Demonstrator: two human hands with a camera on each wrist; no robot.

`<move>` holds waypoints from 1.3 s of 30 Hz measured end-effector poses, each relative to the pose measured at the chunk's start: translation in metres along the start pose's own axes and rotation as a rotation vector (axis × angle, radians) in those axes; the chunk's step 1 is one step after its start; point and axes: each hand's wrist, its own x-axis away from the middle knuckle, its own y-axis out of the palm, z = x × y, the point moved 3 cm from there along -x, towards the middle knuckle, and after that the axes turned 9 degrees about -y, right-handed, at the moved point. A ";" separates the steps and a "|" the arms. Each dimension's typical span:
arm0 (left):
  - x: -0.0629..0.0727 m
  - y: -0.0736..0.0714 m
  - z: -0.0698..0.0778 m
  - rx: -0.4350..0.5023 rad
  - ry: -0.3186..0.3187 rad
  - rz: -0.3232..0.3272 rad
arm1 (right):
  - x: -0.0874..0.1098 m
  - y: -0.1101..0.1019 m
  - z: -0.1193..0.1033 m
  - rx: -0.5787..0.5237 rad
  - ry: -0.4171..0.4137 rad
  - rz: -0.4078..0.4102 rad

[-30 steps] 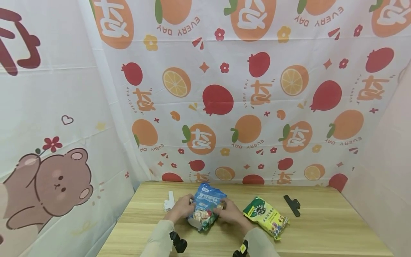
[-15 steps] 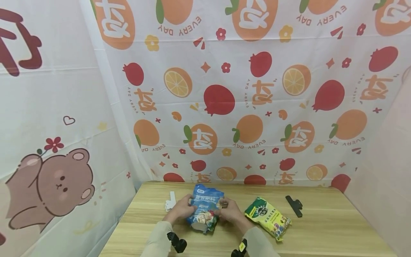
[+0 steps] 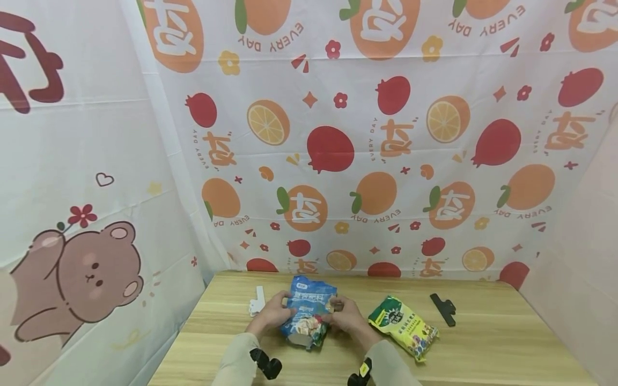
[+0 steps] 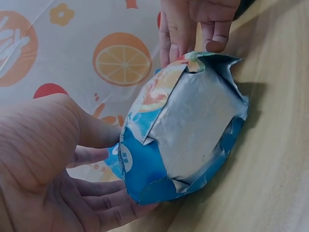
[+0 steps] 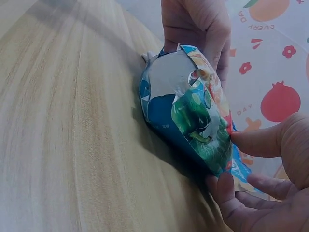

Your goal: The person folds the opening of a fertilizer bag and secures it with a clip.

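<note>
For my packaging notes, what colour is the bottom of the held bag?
The bag bottom is mostly silvery grey, best seen in the left wrist view.

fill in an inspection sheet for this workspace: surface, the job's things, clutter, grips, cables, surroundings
surface: wood-grain table, pale.
job's things: blue bag, printed, its silvery end toward the wrist cameras; whether it touches the table is hard to tell.
clutter: white clip beside the left grip; yellow bag lying right of the right grip, with a black clip beyond it.
grips: both hold the blue bag, one at each side.
cables: nothing seen.
surroundings: white fruit-print cloth behind the table, bear-print cloth to the left.
</note>
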 end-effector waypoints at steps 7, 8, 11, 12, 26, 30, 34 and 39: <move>0.004 0.000 -0.001 0.056 0.024 0.004 | 0.000 0.000 -0.005 0.026 -0.007 0.003; 0.005 0.001 -0.002 0.060 0.026 0.006 | 0.000 0.000 -0.005 0.023 -0.004 0.005; 0.006 0.002 -0.002 0.072 0.029 0.005 | -0.001 0.000 -0.006 0.029 -0.005 0.006; 0.007 0.002 -0.002 0.077 0.026 0.005 | -0.001 0.000 -0.007 0.028 -0.006 0.004; 0.013 0.003 0.002 0.148 0.043 -0.007 | -0.005 -0.005 -0.013 0.052 -0.032 -0.007; 0.015 0.002 0.004 0.163 0.034 -0.006 | -0.007 -0.007 -0.014 0.078 -0.040 0.000; 0.016 0.001 0.006 0.161 0.030 0.002 | -0.008 -0.007 -0.015 0.086 -0.049 -0.008; 0.017 0.002 0.008 0.150 0.041 0.012 | -0.008 -0.009 -0.018 0.098 -0.046 -0.005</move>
